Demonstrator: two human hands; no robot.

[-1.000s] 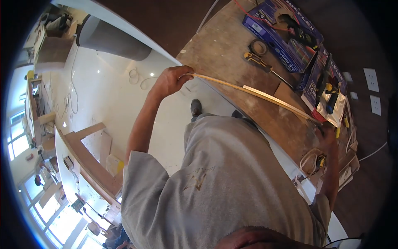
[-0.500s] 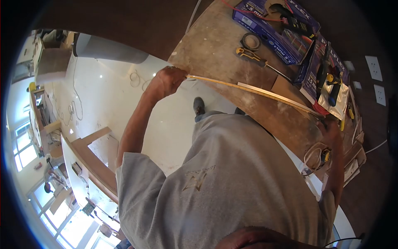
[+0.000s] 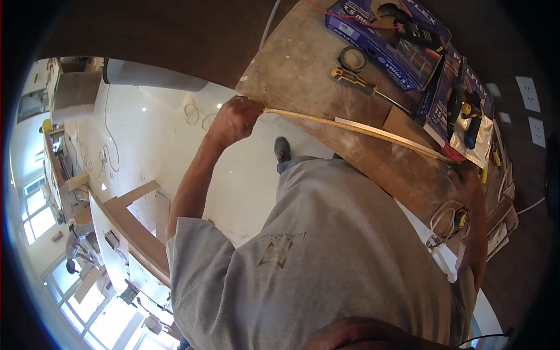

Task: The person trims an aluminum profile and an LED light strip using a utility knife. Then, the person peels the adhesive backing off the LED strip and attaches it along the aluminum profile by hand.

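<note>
A long yellow strip, seemingly a tape measure [image 3: 309,115], stretches across the corner of the wooden tabletop. My left hand [image 3: 238,118] is closed around its far left end, just off the table's edge. At the other end my right hand [image 3: 468,188] curls about the strip, beside the boxes; its fingers are partly in shadow. A thin pale strip [image 3: 373,131] lies alongside the tape. Beyond it are a yellow-and-black screwdriver [image 3: 353,80] and a roll of tape [image 3: 353,58]. A looped cable [image 3: 441,217] rests close to my right wrist.
Purple cable boxes [image 3: 373,49] holding tools stand at the back of the wooden tabletop [image 3: 297,58]. Wall sockets [image 3: 527,93] are on the right. Loose cable [image 3: 191,112] lies on the pale floor. A person [image 3: 79,251] is at the far left near the windows.
The view has shifted slightly. Both hands keep their hold at the strip's ends, and the strip now bows a little more.
</note>
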